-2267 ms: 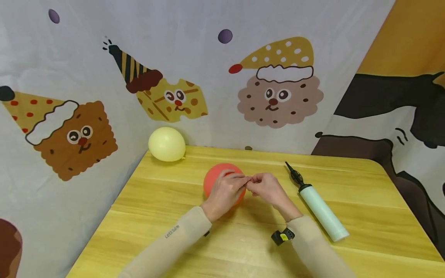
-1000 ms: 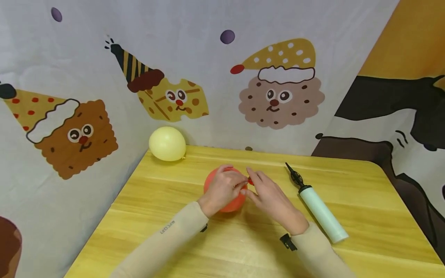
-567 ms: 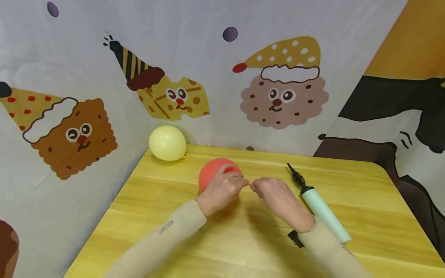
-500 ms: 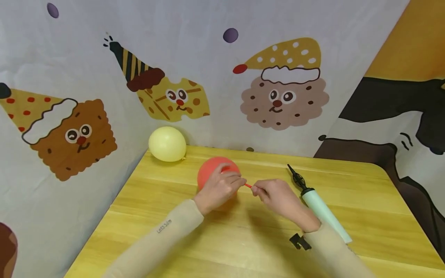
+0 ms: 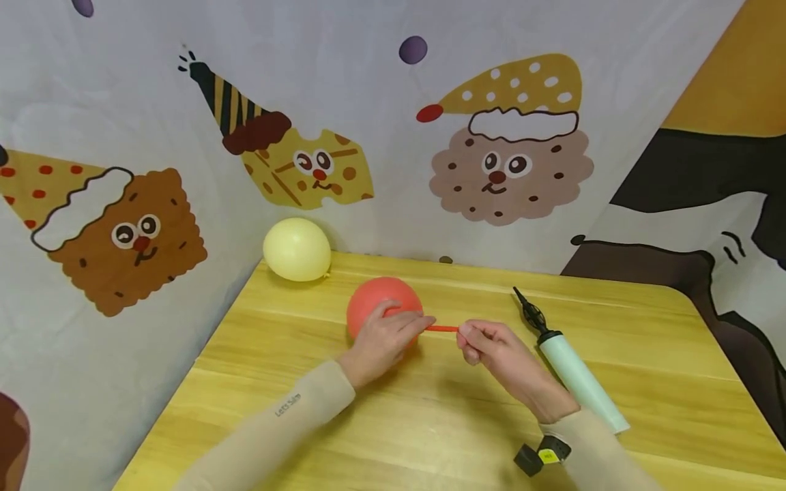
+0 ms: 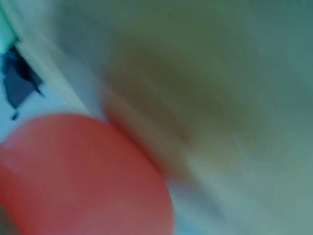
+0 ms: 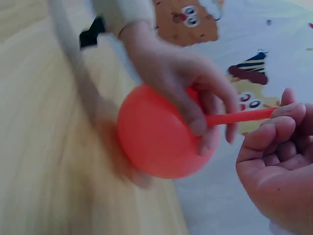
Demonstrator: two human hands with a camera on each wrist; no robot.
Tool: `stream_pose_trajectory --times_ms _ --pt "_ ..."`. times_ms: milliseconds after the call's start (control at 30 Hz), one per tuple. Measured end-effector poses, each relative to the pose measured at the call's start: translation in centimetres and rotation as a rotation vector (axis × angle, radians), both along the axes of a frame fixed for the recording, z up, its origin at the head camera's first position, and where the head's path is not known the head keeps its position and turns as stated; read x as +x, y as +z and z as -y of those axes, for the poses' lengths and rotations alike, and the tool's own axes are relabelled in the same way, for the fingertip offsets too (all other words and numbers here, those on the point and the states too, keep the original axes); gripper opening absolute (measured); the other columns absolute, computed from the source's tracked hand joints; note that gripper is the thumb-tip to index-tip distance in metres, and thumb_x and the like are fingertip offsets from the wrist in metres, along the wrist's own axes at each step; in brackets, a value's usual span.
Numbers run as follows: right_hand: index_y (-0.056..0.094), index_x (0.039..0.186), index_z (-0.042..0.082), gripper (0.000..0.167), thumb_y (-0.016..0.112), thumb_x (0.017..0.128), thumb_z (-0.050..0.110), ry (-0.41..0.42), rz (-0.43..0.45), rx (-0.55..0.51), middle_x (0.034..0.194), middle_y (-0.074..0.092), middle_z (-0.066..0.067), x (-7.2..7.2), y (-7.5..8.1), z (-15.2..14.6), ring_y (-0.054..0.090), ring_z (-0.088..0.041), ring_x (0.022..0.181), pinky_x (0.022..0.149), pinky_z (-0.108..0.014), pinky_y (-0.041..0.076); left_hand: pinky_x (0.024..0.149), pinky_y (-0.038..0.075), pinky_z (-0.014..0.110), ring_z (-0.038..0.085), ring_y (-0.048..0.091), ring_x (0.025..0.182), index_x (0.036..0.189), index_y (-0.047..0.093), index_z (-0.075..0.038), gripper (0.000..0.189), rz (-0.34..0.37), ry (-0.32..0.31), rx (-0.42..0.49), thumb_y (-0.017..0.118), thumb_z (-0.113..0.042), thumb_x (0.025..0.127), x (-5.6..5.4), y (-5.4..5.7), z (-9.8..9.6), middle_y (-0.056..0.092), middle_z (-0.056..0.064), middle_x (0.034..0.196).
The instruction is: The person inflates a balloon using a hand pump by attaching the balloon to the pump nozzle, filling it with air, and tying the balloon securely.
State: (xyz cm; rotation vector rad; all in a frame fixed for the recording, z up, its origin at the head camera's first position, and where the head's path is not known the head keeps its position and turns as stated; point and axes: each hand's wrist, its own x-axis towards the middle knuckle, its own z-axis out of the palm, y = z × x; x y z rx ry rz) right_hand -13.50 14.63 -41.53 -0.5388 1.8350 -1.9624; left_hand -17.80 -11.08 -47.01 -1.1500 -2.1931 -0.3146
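Observation:
An inflated red balloon (image 5: 374, 294) is held a little above the wooden table in the head view. My left hand (image 5: 382, 339) lies over its right side and pinches the base of its neck. The thumb and fingers of my right hand (image 5: 499, 354) grip the far end of that neck (image 5: 442, 329), which is drawn out into a thin straight strip between both hands. From the right wrist, the stretched neck (image 7: 239, 117) runs from the left thumb to the curled right fingers. The left wrist view is blurred, with the balloon (image 6: 88, 181) filling its lower left.
A tied yellow balloon (image 5: 297, 249) sits at the table's back left corner. On the right lies a pale green hand pump (image 5: 583, 385) with a black nozzle, close beside my right forearm. A printed cloth (image 5: 393, 239) hangs behind the table (image 5: 245, 382).
Earlier both hands worked close together at the neck. My right hand has since gripped its end and pulled away to the right, lengthening it. The balloon and left hand shifted slightly left.

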Motion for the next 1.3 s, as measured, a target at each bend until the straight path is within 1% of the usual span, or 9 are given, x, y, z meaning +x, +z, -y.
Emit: stream_pose_trajectory --times_ms 233,367,500,733,933,1000,1133,1200,1300 --pt "0.06 0.09 0.007 0.031 0.047 0.112 0.025 -0.083 0.077 0.151 0.071 0.044 -0.001 0.0 -1.2 1.3 0.042 -0.015 0.068 0.07 -0.031 0.038 0.116 0.029 0.043 0.013 0.065 0.12 0.121 0.074 -0.018 0.027 0.459 0.051 0.072 0.07 -0.007 0.098 1.9 0.9 -3.0 0.074 -0.005 0.121" --pt "0.06 0.09 0.006 0.031 0.048 0.112 0.025 -0.114 0.113 0.125 0.071 0.044 -0.002 0.1 -1.2 1.1 0.042 -0.016 0.068 0.07 -0.03 0.038 0.119 0.026 0.043 0.012 0.063 0.114 0.107 0.073 -0.018 0.014 0.549 0.056 0.012 0.061 -0.023 0.106 2.3 1.5 -3.2 0.074 -0.008 0.105" --pt "0.057 0.089 0.002 0.033 0.049 0.112 0.023 -0.077 0.075 0.061 0.071 0.039 -0.003 0.5 -0.8 0.1 0.037 -0.019 0.067 0.067 -0.032 0.034 0.116 0.031 0.042 0.012 0.066 0.105 0.097 0.07 -0.017 0.019 0.373 0.048 -0.023 0.059 -0.028 0.107 1.7 0.8 -2.3 0.072 -0.009 0.09" --pt "0.048 0.087 -0.004 0.03 0.039 0.113 0.009 -0.023 -0.161 -0.071 0.07 0.03 -0.009 1.9 0.7 -2.0 0.03 -0.028 0.067 0.066 -0.038 0.029 0.119 0.032 0.048 0.015 0.066 0.101 0.105 0.069 -0.013 0.046 0.02 0.036 -0.047 0.031 -0.038 0.114 -0.7 0.3 0.4 0.075 -0.005 0.094" --pt "0.049 0.087 0.002 0.032 0.037 0.114 0.012 -0.082 -0.185 -0.067 0.073 0.035 -0.007 2.5 0.8 -2.0 0.035 -0.023 0.072 0.069 -0.04 0.029 0.116 0.038 0.051 0.015 0.067 0.098 0.1 0.074 -0.014 0.033 -0.121 -0.046 -0.034 0.046 -0.026 0.111 -0.1 1.2 0.5 0.075 -0.006 0.092" --pt "0.055 0.087 0.006 0.03 0.043 0.113 0.015 -0.124 -0.387 0.094 0.073 0.043 -0.002 2.1 0.7 -1.7 0.04 -0.017 0.069 0.064 -0.033 0.034 0.114 0.039 0.052 0.014 0.067 0.097 0.099 0.075 -0.014 0.021 -0.112 -0.093 -0.021 0.058 -0.024 0.107 0.8 2.0 0.0 0.076 -0.006 0.091" --pt "0.067 0.093 0.011 0.026 0.052 0.11 0.024 -0.267 -1.116 0.57 0.08 0.061 0.004 0.2 0.0 -1.2 0.054 -0.012 0.07 0.061 -0.028 0.048 0.113 0.039 0.051 0.012 0.068 0.094 0.096 0.077 -0.015 0.008 -0.063 -0.142 -0.046 0.074 -0.022 0.097 1.8 3.7 -0.4 0.076 -0.008 0.088" --pt "0.067 0.093 0.009 0.03 0.05 0.111 0.025 -0.35 -1.418 0.682 0.082 0.063 0.001 -0.9 -0.5 -1.4 0.057 -0.017 0.072 0.06 -0.031 0.047 0.114 0.038 0.051 0.013 0.067 0.093 0.095 0.077 -0.015 0.008 -0.034 -0.115 -0.085 0.074 -0.022 0.097 1.5 4.0 0.1 0.075 -0.008 0.085" --pt "0.066 0.091 0.006 0.035 0.045 0.113 0.024 -0.405 -1.554 0.743 0.078 0.06 -0.002 -1.8 -1.1 -2.3 0.055 -0.022 0.069 0.057 -0.032 0.039 0.114 0.037 0.053 0.015 0.065 0.093 0.097 0.076 -0.015 0.01 -0.04 -0.041 -0.17 0.071 -0.023 0.1 0.6 3.8 1.6 0.074 -0.008 0.083"
